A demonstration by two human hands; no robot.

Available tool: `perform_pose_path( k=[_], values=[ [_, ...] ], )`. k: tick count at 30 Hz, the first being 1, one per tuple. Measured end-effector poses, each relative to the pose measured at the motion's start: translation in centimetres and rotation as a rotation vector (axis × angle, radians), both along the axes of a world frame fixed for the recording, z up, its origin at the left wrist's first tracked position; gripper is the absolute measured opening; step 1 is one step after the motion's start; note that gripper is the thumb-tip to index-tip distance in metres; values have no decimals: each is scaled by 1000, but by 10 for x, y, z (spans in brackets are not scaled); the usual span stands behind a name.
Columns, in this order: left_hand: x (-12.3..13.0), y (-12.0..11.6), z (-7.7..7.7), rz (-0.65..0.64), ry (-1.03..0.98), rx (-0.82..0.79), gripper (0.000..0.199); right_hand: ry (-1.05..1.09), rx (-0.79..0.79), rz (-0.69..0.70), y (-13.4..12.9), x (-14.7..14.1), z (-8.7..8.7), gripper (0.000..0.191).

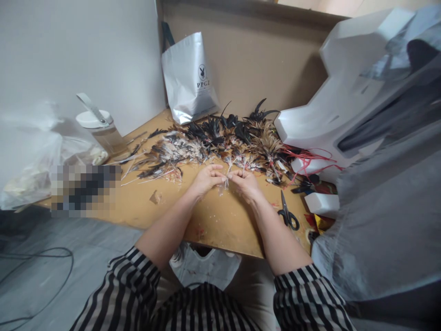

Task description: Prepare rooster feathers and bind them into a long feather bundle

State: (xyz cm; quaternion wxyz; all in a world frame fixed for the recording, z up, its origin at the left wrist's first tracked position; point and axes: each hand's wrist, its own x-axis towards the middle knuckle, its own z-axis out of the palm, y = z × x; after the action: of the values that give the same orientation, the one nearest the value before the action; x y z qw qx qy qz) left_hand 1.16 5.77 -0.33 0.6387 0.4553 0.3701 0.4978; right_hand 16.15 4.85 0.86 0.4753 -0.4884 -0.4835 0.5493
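Note:
Over the front part of the wooden table (220,220), my left hand (208,179) and my right hand (245,183) meet fingertip to fingertip. Both are closed in a pinch on a small pale feather (226,185), its thin whitish stem rising between them; the fingers hide part of it. Just beyond them lies a long pile of feathers (182,149), brown, white and black, some gathered in bunches. A brown feather bunch (267,140) stands at the right of the pile. Black-handled scissors (287,214) lie to the right of my right forearm.
At the back stands a silver bag (188,78). A lidded drink cup (105,131) and a plastic bag (31,165) are on the left. Red strings (315,161), white foam (306,124) and grey cloth (382,220) crowd the right side. A cable (70,262) lies on the floor.

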Motion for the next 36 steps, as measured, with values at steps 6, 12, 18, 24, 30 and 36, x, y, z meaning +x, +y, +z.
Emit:
perform_pose_path(
  k=[6, 12, 18, 24, 30, 36],
  values=[
    [-2, -1, 0, -94, 25, -35, 39, 30, 10, -27, 3, 1, -3, 32],
    [-3, -5, 3, -184, 64, -80, 29, -4, 36, -17, 4, 2, -3, 34],
    [-3, -4, -1, -230, 162, -49, 24, -26, 13, 15, 0, 2, 5, 33],
    [-4, 0, -3, -116, 109, -61, 23, -192, 22, 51, -4, 3, 7, 38],
    [-6, 1, 0, -85, 58, -88, 22, -182, 11, 115, -5, 4, 6, 35],
    [-7, 1, 1, -45, 10, -98, 24, -113, 42, 52, 0, 5, 1, 32]
  ],
)
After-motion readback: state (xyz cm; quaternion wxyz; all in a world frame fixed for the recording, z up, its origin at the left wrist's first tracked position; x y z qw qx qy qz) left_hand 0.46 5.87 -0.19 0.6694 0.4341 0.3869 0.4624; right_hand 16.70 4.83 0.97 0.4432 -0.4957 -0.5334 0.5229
